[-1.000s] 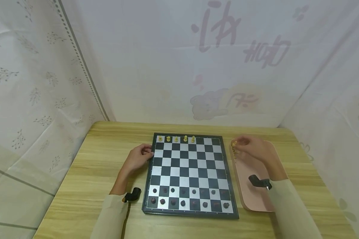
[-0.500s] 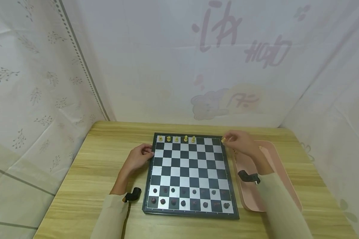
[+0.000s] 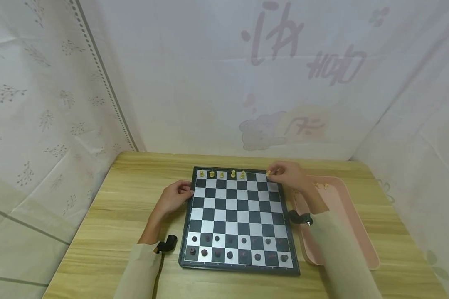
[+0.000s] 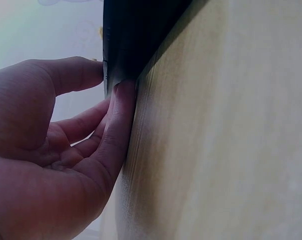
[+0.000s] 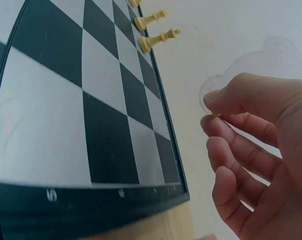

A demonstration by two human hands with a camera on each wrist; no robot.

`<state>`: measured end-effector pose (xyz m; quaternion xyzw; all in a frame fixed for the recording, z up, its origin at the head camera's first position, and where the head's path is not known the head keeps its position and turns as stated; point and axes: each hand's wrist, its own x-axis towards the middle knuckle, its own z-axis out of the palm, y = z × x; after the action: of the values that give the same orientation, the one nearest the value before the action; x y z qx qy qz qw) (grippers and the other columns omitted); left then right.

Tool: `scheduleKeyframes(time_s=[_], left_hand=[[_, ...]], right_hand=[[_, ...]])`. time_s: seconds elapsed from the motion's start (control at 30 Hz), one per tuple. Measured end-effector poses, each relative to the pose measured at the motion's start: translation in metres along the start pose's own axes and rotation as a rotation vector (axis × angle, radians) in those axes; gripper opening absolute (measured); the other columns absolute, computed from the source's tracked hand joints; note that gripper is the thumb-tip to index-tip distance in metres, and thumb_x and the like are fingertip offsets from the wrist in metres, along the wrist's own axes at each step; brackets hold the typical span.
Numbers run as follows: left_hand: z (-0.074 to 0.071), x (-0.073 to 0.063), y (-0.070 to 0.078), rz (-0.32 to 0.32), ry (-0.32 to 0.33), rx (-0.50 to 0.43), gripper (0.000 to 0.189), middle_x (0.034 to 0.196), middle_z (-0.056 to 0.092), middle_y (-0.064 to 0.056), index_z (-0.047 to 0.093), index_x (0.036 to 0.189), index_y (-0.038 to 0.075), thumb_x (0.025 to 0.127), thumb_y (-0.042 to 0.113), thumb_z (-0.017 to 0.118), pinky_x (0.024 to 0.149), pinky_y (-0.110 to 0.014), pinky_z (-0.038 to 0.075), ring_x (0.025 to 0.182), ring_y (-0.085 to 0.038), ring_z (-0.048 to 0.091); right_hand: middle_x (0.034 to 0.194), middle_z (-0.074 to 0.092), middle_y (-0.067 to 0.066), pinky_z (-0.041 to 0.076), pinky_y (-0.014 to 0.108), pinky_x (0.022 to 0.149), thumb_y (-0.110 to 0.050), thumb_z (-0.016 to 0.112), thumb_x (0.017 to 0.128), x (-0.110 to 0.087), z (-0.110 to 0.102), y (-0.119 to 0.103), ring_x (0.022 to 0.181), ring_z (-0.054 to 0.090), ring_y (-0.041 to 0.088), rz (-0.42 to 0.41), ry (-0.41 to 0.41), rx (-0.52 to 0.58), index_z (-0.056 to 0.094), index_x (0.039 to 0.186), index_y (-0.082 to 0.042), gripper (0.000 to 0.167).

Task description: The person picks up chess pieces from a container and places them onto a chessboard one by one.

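On the table lies a black-and-white chessboard. My left hand holds its left edge; in the left wrist view the thumb is at the top edge and a finger lies against the dark side wall. Over the board's far right corner, my right hand pinches a small yellow chess piece between thumb and forefinger. Most of that piece is hidden by the fingertips in the right wrist view. Several yellow chess pieces stand along the far row, from the left corner to past the middle.
Two rows of dark chess pieces fill the near side of the board. A pink tray sits to its right, partly under my right forearm, with a few yellow pieces in it. Patterned cloth hangs behind the wooden table.
My right hand has come out of the pink tray with a yellow chess piece and moved left over the board's far right corner. The left hand stays at the board's edge.
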<state>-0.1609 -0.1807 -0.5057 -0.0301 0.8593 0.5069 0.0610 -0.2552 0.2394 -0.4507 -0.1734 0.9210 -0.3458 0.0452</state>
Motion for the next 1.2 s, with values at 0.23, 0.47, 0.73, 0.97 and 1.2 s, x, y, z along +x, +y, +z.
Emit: scheduleKeyframes(time_s=[0.23,0.47,0.73,0.97,1.2], left_hand=[[0.000,0.001,0.000,0.008,0.004,0.010,0.041,0.115,0.073,-0.013,0.068,0.142,-0.001,0.105,0.015,0.073,0.083,-0.034,0.054,0.102,-0.027,0.070],[0.000,0.000,0.000,0.006,0.004,0.009,0.040,0.114,0.073,-0.012,0.068,0.141,-0.001,0.104,0.014,0.074,0.083,-0.034,0.054,0.102,-0.027,0.069],[0.001,0.002,-0.001,0.008,0.007,0.014,0.041,0.114,0.074,-0.012,0.068,0.142,-0.001,0.104,0.014,0.073,0.081,-0.033,0.053,0.101,-0.026,0.070],[0.002,0.001,0.000,0.002,0.009,0.018,0.041,0.114,0.074,-0.012,0.068,0.142,-0.001,0.104,0.016,0.074,0.081,-0.034,0.053,0.100,-0.027,0.069],[0.001,0.000,0.001,-0.005,0.015,0.031,0.041,0.114,0.074,-0.012,0.068,0.142,-0.001,0.105,0.015,0.073,0.080,-0.032,0.052,0.101,-0.026,0.069]], right_hand=[[0.102,0.076,0.007,0.055,0.040,0.074,-0.013,0.086,0.094,0.010,0.012,-0.001,0.093,0.070,0.030,-0.006,-0.006,0.007,0.080,0.107,-0.009,0.015],[0.102,0.076,0.006,0.056,0.040,0.074,-0.014,0.086,0.094,0.018,0.023,0.001,0.092,0.071,0.029,-0.018,-0.032,0.023,0.080,0.107,-0.010,0.015],[0.101,0.076,0.003,0.057,0.043,0.080,-0.014,0.085,0.094,0.026,0.038,-0.001,0.092,0.070,0.026,-0.031,-0.061,-0.005,0.081,0.106,-0.011,0.012],[0.103,0.076,0.004,0.056,0.042,0.079,-0.011,0.085,0.093,0.030,0.044,-0.001,0.091,0.069,0.025,-0.038,-0.053,-0.008,0.082,0.107,-0.009,0.015],[0.110,0.075,0.008,0.054,0.040,0.075,-0.010,0.084,0.090,0.029,0.046,-0.007,0.088,0.066,0.025,-0.034,-0.044,-0.029,0.082,0.107,-0.008,0.017]])
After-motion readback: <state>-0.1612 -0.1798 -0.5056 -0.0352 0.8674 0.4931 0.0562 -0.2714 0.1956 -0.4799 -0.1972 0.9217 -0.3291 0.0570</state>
